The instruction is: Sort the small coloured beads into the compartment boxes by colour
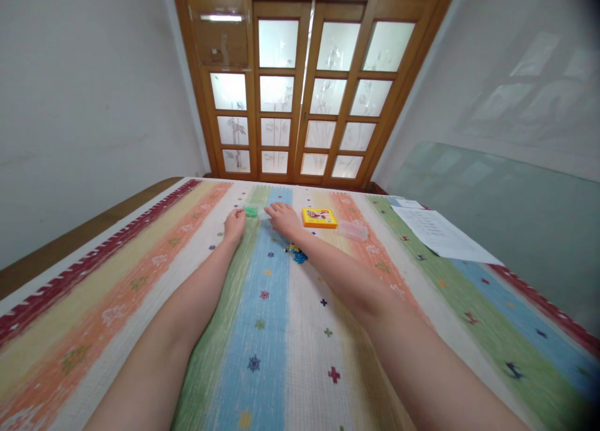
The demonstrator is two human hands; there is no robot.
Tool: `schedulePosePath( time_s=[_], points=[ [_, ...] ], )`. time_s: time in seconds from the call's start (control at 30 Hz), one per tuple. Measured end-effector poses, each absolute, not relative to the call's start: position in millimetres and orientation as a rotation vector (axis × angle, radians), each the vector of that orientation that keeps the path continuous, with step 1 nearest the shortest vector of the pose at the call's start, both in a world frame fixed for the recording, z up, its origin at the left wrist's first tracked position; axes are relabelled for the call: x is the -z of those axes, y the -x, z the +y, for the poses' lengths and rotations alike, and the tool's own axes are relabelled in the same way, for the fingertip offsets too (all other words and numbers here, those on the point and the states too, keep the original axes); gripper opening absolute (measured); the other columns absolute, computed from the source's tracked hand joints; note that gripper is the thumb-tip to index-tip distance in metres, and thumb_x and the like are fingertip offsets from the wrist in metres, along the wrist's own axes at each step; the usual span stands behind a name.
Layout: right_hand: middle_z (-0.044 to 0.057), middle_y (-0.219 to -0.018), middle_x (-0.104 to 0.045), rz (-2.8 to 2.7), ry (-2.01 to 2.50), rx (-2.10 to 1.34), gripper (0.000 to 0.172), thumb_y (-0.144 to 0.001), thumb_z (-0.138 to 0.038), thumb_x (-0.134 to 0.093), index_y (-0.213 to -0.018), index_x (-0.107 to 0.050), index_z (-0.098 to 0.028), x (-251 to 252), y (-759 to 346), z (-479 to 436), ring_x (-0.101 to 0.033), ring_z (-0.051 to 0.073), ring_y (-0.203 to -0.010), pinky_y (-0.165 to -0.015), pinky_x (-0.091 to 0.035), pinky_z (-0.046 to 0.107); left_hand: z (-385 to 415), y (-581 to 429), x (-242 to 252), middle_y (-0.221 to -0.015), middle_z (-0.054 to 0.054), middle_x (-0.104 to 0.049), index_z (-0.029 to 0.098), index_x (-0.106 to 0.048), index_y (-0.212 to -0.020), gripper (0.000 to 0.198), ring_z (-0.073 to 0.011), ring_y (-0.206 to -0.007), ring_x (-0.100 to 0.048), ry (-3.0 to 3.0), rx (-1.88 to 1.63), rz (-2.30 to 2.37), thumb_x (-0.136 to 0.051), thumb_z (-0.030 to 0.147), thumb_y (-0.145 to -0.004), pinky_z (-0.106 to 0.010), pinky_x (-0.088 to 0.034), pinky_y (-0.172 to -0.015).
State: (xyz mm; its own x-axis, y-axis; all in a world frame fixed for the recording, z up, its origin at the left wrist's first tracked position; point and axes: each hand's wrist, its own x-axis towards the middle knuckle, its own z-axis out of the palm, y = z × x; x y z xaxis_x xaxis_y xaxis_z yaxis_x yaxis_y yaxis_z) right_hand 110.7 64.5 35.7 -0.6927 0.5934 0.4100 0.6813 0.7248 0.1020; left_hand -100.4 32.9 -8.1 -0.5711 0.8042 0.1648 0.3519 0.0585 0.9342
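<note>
Both my arms stretch forward over a striped cloth (140, 275) that covers the table. My left hand (234, 223) is curled, its fingers touching one end of a small green piece (252, 211) lying on the cloth. My right hand (282, 217) lies with fingers bent at the piece's other end. Whether either hand truly grips it is too small to tell. A little heap of blue and dark small parts (297, 253) lies under my right forearm.
A yellow box (319, 217) lies right of my right hand, with a clear plastic bag (354, 230) beside it. A white printed sheet (438, 232) rests at the right. A glass pane (506, 212) leans on the right wall. Wooden doors (300, 87) stand beyond.
</note>
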Motion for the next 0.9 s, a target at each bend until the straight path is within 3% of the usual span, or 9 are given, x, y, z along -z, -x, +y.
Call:
schedulePosePath(
  time_s=[0.17, 0.27, 0.37, 0.53, 0.7, 0.9],
  points=[
    [0.016, -0.148, -0.059, -2.600, 1.178, 0.281, 0.043, -0.104, -0.022, -0.055, -0.147, -0.059, -0.022, -22, -98, 91, -0.048, 0.031, -0.139, -0.118, -0.033, 0.049, 42, 124, 16, -0.129, -0.015, -0.072, 0.016, -0.073, -0.126, 0.038, -0.0288, -0.127, -0.062, -1.506, -1.285, 2.289, -0.053, 0.028, -0.095, -0.038, -0.042, -0.112],
    [0.016, -0.149, -0.058, -2.676, 1.186, 0.239, 0.046, -0.106, -0.023, -0.049, -0.152, -0.054, -0.022, -12, -92, 98, -0.046, 0.032, -0.142, -0.124, -0.023, 0.056, 49, 127, 22, -0.143, -0.016, -0.066, 0.016, -0.068, -0.138, 0.046, -0.0292, -0.139, -0.055, -1.683, -1.110, 2.352, -0.054, 0.030, -0.096, -0.040, -0.034, -0.121],
    [0.018, -0.150, -0.057, -2.670, 1.181, 0.229, 0.047, -0.106, -0.032, -0.051, -0.151, -0.055, -0.019, -7, -84, 99, -0.045, 0.035, -0.144, -0.125, -0.018, 0.058, 55, 129, 27, -0.148, -0.016, -0.064, 0.016, -0.065, -0.143, 0.050, -0.0289, -0.141, -0.054, -1.731, -0.995, 2.364, -0.055, 0.032, -0.097, -0.039, -0.034, -0.121],
    [0.018, -0.148, -0.060, -2.590, 1.163, 0.160, 0.054, -0.106, -0.042, -0.054, -0.154, -0.050, -0.018, -7, -58, 104, -0.049, 0.034, -0.140, -0.124, -0.022, 0.056, 57, 132, 30, -0.153, -0.017, -0.059, 0.014, -0.058, -0.150, 0.055, -0.0294, -0.144, -0.053, -1.725, -1.002, 2.374, -0.055, 0.032, -0.097, -0.040, -0.034, -0.122],
    [0.019, -0.149, -0.059, -2.590, 1.175, 0.153, 0.058, -0.104, -0.047, -0.058, -0.155, -0.049, -0.019, -10, -24, 118, -0.051, 0.036, -0.139, -0.122, -0.025, 0.058, 55, 133, 28, -0.154, -0.019, -0.058, 0.011, -0.055, -0.152, 0.056, -0.0300, -0.143, -0.055, -1.699, -1.044, 2.307, -0.048, 0.018, -0.097, -0.042, -0.035, -0.122],
    [0.019, -0.137, -0.065, -2.681, 1.109, 0.211, 0.052, -0.101, -0.041, -0.065, -0.147, -0.056, -0.018, -13, -5, 114, -0.056, 0.034, -0.133, -0.124, -0.018, 0.059, 51, 138, 23, -0.135, -0.015, -0.069, 0.017, -0.068, -0.132, 0.047, -0.0286, -0.132, -0.061, -1.417, -1.511, 2.123, -0.050, 0.012, -0.089, -0.044, -0.042, -0.118]
  ],
)
